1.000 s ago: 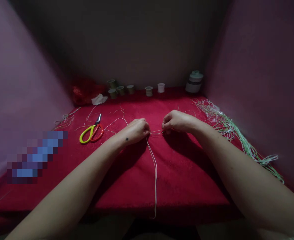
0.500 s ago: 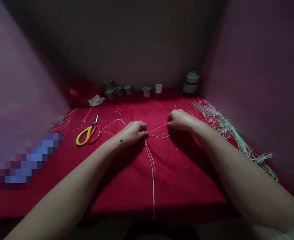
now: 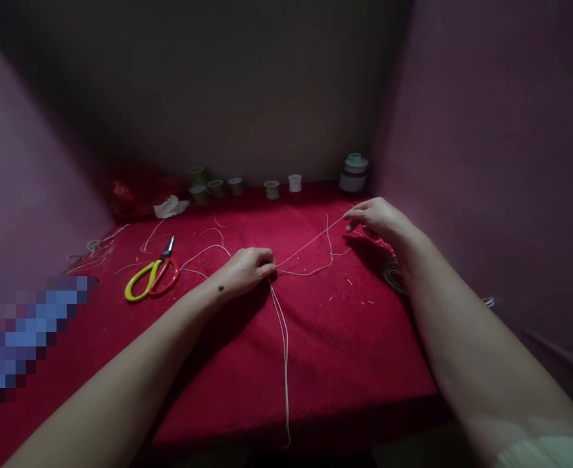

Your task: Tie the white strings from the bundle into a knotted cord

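Note:
My left hand rests low over the red cloth, its fingers pinched on thin pale cords. From under it two cord ends hang toward the table's front edge. More cord trails out to its left. My right hand is raised at the right, thumb and forefinger closed on one strand, which runs taut and slanting between both hands. A second strand lies slack below it, curving up at its right end. Whatever the left fingertips cover is hidden.
Scissors with yellow and red handles lie left of my left hand. Several spools, a crumpled tissue and a lidded jar stand along the back. A cord bundle lies partly behind my right forearm. Small clippings dot the red cloth.
My right hand has moved right and up, drawing one strand out longer, while the other strand has come loose from it. My left hand keeps its pinch. The view has shifted somewhat.

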### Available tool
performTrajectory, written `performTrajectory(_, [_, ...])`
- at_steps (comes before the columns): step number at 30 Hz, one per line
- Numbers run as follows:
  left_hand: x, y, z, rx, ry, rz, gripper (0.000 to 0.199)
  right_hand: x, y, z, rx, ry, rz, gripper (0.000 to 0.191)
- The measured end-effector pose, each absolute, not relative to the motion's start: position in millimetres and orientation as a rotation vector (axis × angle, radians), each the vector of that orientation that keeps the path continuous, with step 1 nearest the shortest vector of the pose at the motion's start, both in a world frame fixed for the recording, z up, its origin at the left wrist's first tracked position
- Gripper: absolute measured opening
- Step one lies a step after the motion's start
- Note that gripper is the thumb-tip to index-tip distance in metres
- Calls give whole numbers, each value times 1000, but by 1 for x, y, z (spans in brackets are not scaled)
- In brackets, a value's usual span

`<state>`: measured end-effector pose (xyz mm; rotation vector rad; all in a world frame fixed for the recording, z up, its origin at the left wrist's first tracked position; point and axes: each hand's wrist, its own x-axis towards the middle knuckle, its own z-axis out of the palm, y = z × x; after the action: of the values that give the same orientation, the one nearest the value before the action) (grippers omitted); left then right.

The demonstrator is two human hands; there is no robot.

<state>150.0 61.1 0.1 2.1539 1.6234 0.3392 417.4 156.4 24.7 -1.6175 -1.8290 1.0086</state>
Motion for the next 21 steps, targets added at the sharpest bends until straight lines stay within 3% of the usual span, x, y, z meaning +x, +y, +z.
performTrajectory(14, [152,60,3,2150,1660,315,18,419,165,23,-1361,-1376,934,11])
performTrajectory(21, [151,60,2,2155,1604,355,17,425,163,40,-1338,-1357,590,20])
